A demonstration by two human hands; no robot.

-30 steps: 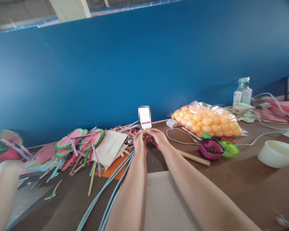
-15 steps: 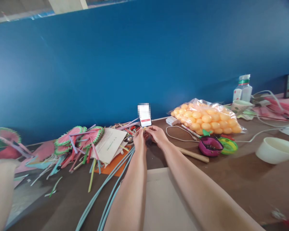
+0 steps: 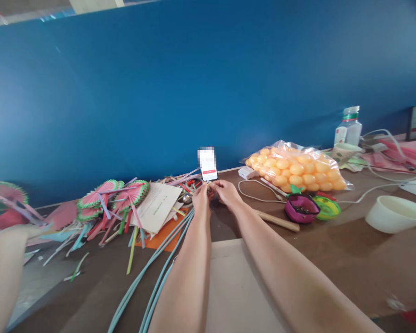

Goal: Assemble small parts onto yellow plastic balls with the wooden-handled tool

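My left hand (image 3: pixel 201 195) and my right hand (image 3: pixel 226 192) meet at the middle of the table, fingertips pinched together. Between them is a small gold-coloured piece (image 3: pixel 209 187), mostly covered by the fingers and too small to name. Just behind stands a phone (image 3: pixel 209 165) with a lit white screen, leaning toward the blue wall. A shiny round metal object (image 3: pixel 187 198) lies left of my left hand. To the right of my right wrist, a wooden stick (image 3: pixel 279 221) rests partly behind my forearm.
Pink-and-green paper fans (image 3: pixel 100 200), papers (image 3: pixel 159 208) and pale blue tubes (image 3: pixel 149 270) lie left; another person's arm (image 3: pixel 7 268) reaches in there. Rightward are a bag of orange balls (image 3: pixel 298 169), a purple pouch (image 3: pixel 301 209), a white bowl (image 3: pixel 384 215) and bottles (image 3: pixel 348 129).
My hands stay together on the small piece, with only slight finger movement. The other person's arm at the left has shifted slightly inward and its hand now shows over the paper pieces.
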